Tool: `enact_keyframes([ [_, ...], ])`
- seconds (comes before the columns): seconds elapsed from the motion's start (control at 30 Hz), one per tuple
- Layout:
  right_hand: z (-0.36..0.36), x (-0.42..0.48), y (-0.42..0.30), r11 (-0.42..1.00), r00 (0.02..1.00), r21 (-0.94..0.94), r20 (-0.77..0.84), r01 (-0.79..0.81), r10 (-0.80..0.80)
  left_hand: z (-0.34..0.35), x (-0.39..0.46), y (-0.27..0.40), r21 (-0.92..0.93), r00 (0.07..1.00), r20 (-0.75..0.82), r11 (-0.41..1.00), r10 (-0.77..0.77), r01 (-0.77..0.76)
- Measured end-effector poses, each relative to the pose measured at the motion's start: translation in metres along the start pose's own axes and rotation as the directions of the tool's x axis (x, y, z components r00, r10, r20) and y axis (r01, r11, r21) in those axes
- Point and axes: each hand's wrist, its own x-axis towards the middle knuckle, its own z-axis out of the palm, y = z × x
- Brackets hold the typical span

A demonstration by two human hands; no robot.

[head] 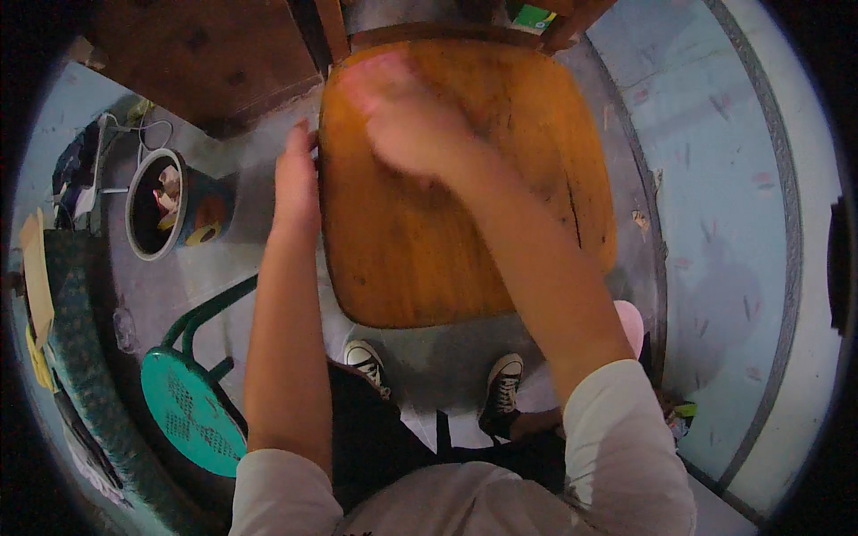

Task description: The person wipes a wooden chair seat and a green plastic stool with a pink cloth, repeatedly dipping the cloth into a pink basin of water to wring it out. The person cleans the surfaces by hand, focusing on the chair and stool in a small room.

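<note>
A wooden chair seat (415, 248), orange-brown with dark marks and a crack near its right side, lies before me. My right hand (415, 134) is over the seat's upper left part, blurred, with its fingers on a pink cloth (379, 77) that is blurred too. Along the seat's left edge, my left hand (299, 161) is held upright on its side, its fingers partly hidden; it seems to touch or brace that edge, and no object shows in it.
Left on the floor stands a round bin (157, 251) with crumpled waste. Nearer is a green stool (188, 409); a clear plastic item (125, 329) lies beyond it. A dark wooden cabinet (201, 60) stands at upper left, a pale blue wall (717, 221) at right. My sneakers (506, 385) are below the seat.
</note>
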Motion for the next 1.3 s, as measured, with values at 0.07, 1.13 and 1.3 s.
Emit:
enact_keyframes([
  [0.07, 0.009, 0.006, -0.012, 0.989, 0.988, 0.102, 0.095, 0.111, -0.121, -0.009, 0.005, 0.007, -0.045, 0.992, 0.053, 0.992, -0.112, 0.114],
  [1.13, -0.155, -0.222, 0.041, 0.948, 0.949, -0.188, 0.139, -0.257, 0.285, 0.054, -0.029, -0.014, 0.890, 0.585, 0.312, -0.014, 0.749, -0.456],
  [1.3, -0.204, -0.318, 0.018, 0.747, 0.713, 0.032, 0.327, -0.664, 0.620, 0.106, -0.073, -0.009, 0.709, 0.413, 0.542, -0.134, 0.732, -0.693],
])
